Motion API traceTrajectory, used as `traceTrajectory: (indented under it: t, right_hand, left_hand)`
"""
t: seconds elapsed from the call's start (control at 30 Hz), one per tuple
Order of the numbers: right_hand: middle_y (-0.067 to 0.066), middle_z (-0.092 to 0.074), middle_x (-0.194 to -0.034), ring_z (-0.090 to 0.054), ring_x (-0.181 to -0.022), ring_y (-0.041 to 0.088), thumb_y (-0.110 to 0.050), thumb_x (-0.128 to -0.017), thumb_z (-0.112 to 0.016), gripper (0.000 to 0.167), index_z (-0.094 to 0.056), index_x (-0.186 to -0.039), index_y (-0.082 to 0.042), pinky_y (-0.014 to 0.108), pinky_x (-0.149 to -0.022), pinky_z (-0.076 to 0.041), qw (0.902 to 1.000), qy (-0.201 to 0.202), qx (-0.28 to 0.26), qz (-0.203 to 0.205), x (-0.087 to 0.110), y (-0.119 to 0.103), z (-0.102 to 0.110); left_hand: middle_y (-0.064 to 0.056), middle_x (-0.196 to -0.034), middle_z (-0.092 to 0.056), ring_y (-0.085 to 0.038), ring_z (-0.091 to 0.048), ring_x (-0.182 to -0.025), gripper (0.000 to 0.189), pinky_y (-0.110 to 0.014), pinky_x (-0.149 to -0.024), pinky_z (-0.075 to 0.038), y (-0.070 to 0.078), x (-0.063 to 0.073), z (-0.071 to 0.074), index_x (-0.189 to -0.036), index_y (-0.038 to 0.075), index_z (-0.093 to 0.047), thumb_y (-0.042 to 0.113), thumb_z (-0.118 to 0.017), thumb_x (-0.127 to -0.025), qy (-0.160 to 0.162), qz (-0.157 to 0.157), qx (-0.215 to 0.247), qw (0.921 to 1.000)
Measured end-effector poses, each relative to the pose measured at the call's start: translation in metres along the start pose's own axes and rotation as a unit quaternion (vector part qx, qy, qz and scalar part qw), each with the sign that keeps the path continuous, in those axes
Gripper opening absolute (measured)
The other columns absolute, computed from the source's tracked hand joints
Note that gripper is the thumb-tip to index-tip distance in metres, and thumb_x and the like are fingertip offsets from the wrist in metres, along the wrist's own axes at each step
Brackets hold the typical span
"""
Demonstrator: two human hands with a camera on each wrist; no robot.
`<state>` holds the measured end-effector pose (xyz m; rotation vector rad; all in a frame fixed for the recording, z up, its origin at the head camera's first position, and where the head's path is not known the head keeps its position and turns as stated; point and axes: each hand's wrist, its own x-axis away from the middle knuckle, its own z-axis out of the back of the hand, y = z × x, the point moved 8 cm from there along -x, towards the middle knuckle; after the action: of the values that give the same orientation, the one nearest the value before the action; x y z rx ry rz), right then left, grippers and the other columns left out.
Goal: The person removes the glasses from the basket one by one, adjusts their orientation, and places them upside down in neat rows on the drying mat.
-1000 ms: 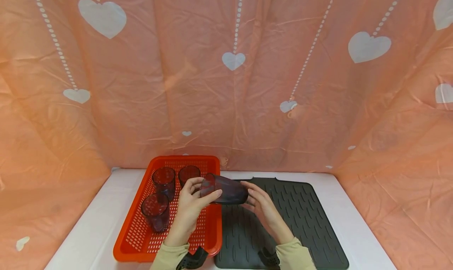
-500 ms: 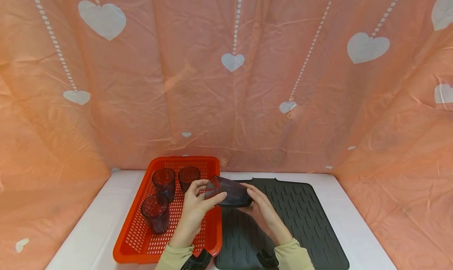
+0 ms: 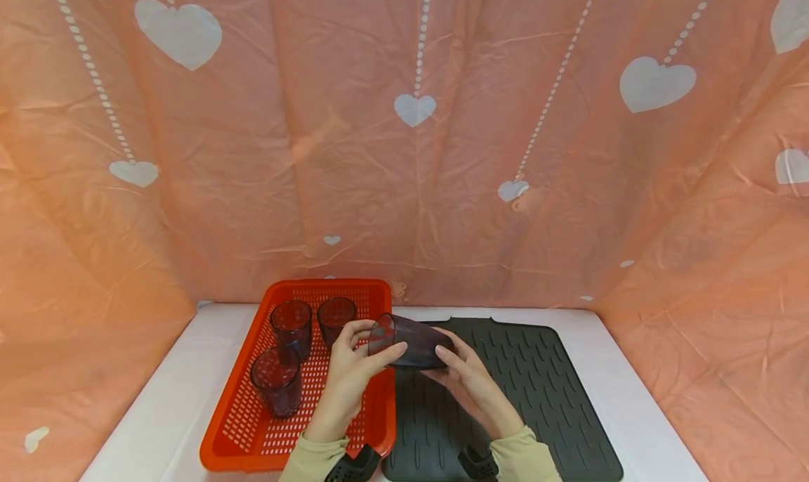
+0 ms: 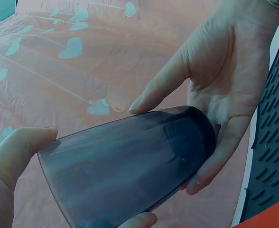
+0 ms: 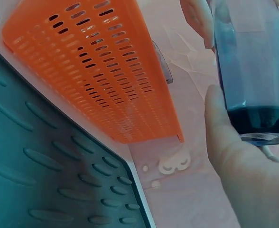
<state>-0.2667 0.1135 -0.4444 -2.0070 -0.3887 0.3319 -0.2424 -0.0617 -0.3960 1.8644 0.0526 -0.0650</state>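
A dark purple, see-through drinking glass (image 3: pixel 413 343) lies on its side in the air between my two hands, its mouth toward the left. My left hand (image 3: pixel 349 369) grips it near the rim, the thumb along the near side. Around the thick base, my right hand (image 3: pixel 470 380) has its thumb and fingers; in the left wrist view the thumb lies on one side of the glass (image 4: pixel 130 164) and fingers on the other. Below and left, an orange plastic basket (image 3: pixel 218 429) holds three similar upright glasses: one at front (image 3: pixel 278 383), two behind.
A dark grey ridged drying mat (image 3: pixel 531 398) lies right of the basket on a white table (image 3: pixel 170 391). A pink curtain (image 3: pixel 354 152) with white hearts hangs behind and at both sides. The right wrist view shows the basket's slotted wall (image 5: pixel 97 61).
The glass has shifted slightly right and down with my left hand. My right hand has moved from fingertips at the base to a hold with the thumb on the near side.
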Motion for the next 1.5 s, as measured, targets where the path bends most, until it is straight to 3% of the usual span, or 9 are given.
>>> traceTrajectory:
  t: [0.23, 0.63, 0.8, 1.1, 1.3, 1.5]
  right_hand:
    - [0.016, -0.040, -0.136, -0.050, -0.117, 0.027, 0.001, -0.093, -0.058, 0.051, -0.039, -0.140, -0.004, 0.043, -0.098, -0.044, 0.9998, -0.013, 0.011, 0.014, 0.000, -0.002, 0.000]
    - [0.017, -0.038, -0.137, -0.050, -0.115, 0.026, 0.006, -0.087, -0.064, 0.060, -0.039, -0.140, -0.003, 0.038, -0.091, -0.048, 0.9987, 0.035, 0.035, 0.015, 0.004, -0.009, 0.008]
    - [0.013, -0.046, -0.130, -0.054, -0.106, 0.021, 0.004, -0.085, -0.067, 0.057, -0.042, -0.136, -0.003, 0.032, -0.086, -0.048, 0.9975, 0.049, 0.045, 0.025, 0.006, -0.013, 0.012]
    - [0.008, -0.057, -0.115, -0.055, -0.099, 0.014, 0.011, -0.086, -0.061, 0.041, -0.050, -0.124, 0.000, 0.027, -0.084, -0.049, 0.9973, 0.036, 0.020, 0.061, 0.005, -0.018, 0.017]
    - [0.011, -0.056, -0.119, -0.055, -0.104, 0.017, 0.010, -0.083, -0.065, 0.048, -0.049, -0.127, 0.000, 0.029, -0.087, -0.048, 0.9963, 0.060, 0.024, 0.057, 0.007, -0.022, 0.021]
    - [0.012, -0.052, -0.124, -0.054, -0.106, 0.018, 0.010, -0.083, -0.065, 0.054, -0.044, -0.132, 0.000, 0.031, -0.089, -0.048, 0.9948, 0.073, 0.030, 0.065, 0.008, -0.028, 0.023]
  left_hand:
    - [-0.022, -0.118, -0.050, -0.025, -0.063, -0.095, 0.059, -0.033, -0.078, -0.054, -0.002, -0.001, 0.002, -0.124, -0.001, -0.041, 0.008, -0.078, -0.079, 0.005, 0.002, 0.008, 1.0000]
    - [-0.022, -0.120, -0.048, -0.025, -0.062, -0.098, 0.058, -0.035, -0.081, -0.053, -0.005, -0.001, -0.001, -0.125, -0.002, -0.041, 0.006, -0.077, -0.080, -0.021, 0.006, 0.022, 0.9995]
    - [-0.019, -0.120, -0.051, -0.027, -0.060, -0.104, 0.058, -0.035, -0.084, -0.051, -0.008, -0.001, -0.001, -0.126, 0.000, -0.045, 0.009, -0.078, -0.079, -0.023, 0.021, -0.008, 0.9995]
    - [-0.016, -0.123, -0.054, -0.028, -0.057, -0.108, 0.064, -0.038, -0.087, -0.051, -0.012, -0.001, -0.001, -0.130, 0.000, -0.046, 0.017, -0.080, -0.079, -0.036, 0.035, -0.057, 0.9971]
    - [-0.014, -0.132, -0.048, -0.031, -0.052, -0.116, 0.065, -0.044, -0.092, -0.048, -0.014, -0.002, 0.000, -0.134, 0.004, -0.048, 0.022, -0.079, -0.080, -0.040, 0.047, -0.090, 0.9941]
    - [-0.014, -0.128, -0.051, -0.032, -0.052, -0.115, 0.066, -0.045, -0.092, -0.048, -0.015, -0.002, 0.000, -0.134, 0.006, -0.049, 0.024, -0.080, -0.079, -0.043, 0.051, -0.116, 0.9910]
